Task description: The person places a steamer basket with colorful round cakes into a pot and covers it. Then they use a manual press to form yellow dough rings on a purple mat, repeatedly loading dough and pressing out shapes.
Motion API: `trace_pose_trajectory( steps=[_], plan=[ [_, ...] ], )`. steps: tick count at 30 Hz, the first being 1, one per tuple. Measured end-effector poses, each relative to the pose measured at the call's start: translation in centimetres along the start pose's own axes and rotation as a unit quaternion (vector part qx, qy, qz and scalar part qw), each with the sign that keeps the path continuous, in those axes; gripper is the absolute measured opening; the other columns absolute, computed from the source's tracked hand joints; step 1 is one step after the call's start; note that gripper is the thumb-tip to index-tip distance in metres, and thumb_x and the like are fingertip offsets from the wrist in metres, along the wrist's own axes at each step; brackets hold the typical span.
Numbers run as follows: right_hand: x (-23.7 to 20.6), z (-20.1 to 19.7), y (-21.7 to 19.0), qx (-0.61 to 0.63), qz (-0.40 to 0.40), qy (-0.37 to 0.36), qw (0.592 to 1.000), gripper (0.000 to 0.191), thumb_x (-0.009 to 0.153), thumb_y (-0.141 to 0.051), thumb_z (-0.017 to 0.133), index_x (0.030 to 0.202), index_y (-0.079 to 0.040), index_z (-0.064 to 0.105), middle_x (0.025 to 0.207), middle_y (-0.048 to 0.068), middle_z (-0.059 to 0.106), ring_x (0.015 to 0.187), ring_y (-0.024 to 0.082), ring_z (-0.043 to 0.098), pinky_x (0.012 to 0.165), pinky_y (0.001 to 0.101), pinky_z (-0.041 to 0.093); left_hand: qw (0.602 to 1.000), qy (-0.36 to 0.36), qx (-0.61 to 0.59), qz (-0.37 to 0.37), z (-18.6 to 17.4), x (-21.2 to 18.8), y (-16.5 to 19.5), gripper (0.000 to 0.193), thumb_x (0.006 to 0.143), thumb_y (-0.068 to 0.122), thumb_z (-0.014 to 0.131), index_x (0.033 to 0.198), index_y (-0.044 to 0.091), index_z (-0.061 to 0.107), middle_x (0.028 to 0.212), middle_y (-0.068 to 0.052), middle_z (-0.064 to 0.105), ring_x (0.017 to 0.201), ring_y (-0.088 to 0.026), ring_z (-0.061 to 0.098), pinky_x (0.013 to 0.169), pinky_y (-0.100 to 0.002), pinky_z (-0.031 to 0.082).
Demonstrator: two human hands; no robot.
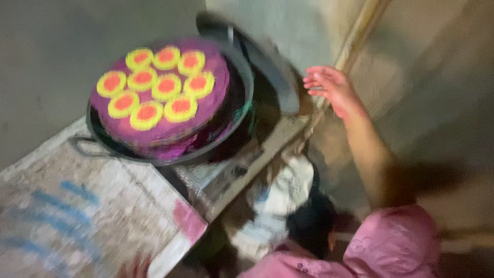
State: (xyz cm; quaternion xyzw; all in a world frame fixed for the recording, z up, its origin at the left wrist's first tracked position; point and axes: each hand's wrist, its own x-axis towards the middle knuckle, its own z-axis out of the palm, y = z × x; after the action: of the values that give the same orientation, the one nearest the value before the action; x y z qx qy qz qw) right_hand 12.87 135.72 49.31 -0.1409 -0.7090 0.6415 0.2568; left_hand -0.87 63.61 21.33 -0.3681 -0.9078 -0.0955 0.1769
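One hand (329, 85) hovers with fingers spread beside the dark pan (242, 110) — purple cake (213, 95) inside — holding nothing.

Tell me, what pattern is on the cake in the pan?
Purple cake with yellow rings, orange-red centres; head view.

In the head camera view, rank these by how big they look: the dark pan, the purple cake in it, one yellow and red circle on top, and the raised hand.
1. Dark pan
2. Purple cake
3. Raised hand
4. Yellow and red circle

Blur keeps this rough.

Probably a rough home kitchen: wide pan (170, 149) on a worn countertop (77, 206).
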Motion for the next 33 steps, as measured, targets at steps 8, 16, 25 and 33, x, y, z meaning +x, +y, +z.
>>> trace_pose_trajectory(
  steps=[8, 16, 25, 33],
  plan=[
    [30.0, -2.0, 7.4, -0.107, -0.012, -0.066, 0.992, 0.046, 0.107, -0.039, 0.048, 0.142, -0.012, 0.059, 0.137, 0.001, 0.063, 0.123, 0.018, 0.058, 0.101, 0.0393, 0.046, 0.972, -0.039, 0.057, -0.225, 1.3, 13.4, 7.5, 0.074, 0.075, 0.053, 0.060, 0.141, 0.020, 0.053, 0.147, -0.008, 0.052, 0.117, -0.041, 0.057, 0.095, -0.058, 0.046],
    [38.4, 4.4, 14.3, -0.206, -0.027, 0.000, 0.978, 0.064, 0.105, -0.060, 0.052, 0.105, -0.002, 0.077, 0.094, 0.017, 0.074, 0.090, 0.023, 0.068, 0.085, 0.0376, 0.052, 0.929, -0.022, 0.088, -0.360, -0.4, 14.0, 8.7, 0.057, 0.082, 0.042, 0.057, 0.135, 0.020, 0.059, 0.141, -0.011, 0.059, 0.110, -0.039, 0.064, 0.088, -0.055, 0.052],
    [41.0, 2.4, 14.0, 0.069, 0.008, -0.084, 0.994, 0.028, 0.099, -0.036, 0.070, 0.080, -0.018, 0.060, 0.064, -0.009, 0.044, 0.053, 0.004, 0.038, 0.046, 0.0242, 0.027, 0.908, -0.015, 0.098, -0.407, -1.5, 10.8, 10.9, 0.041, 0.091, 0.029, 0.054, 0.130, 0.020, 0.065, 0.134, -0.014, 0.067, 0.102, -0.038, 0.072, 0.079, -0.052, 0.060],
    [38.6, 4.6, -7.9, -0.068, -0.219, -0.245, 0.942, 0.014, 0.107, -0.016, 0.066, 0.096, -0.007, 0.064, 0.081, -0.004, 0.056, 0.077, 0.008, 0.049, 0.072, 0.0257, 0.040, 0.823, -0.312, 0.146, -0.452, -3.2, 11.8, 8.3, 0.033, 0.100, 0.036, 0.052, 0.132, 0.027, 0.057, 0.142, 0.002, 0.058, 0.117, -0.024, 0.070, 0.088, -0.044, 0.061]
  ],
)
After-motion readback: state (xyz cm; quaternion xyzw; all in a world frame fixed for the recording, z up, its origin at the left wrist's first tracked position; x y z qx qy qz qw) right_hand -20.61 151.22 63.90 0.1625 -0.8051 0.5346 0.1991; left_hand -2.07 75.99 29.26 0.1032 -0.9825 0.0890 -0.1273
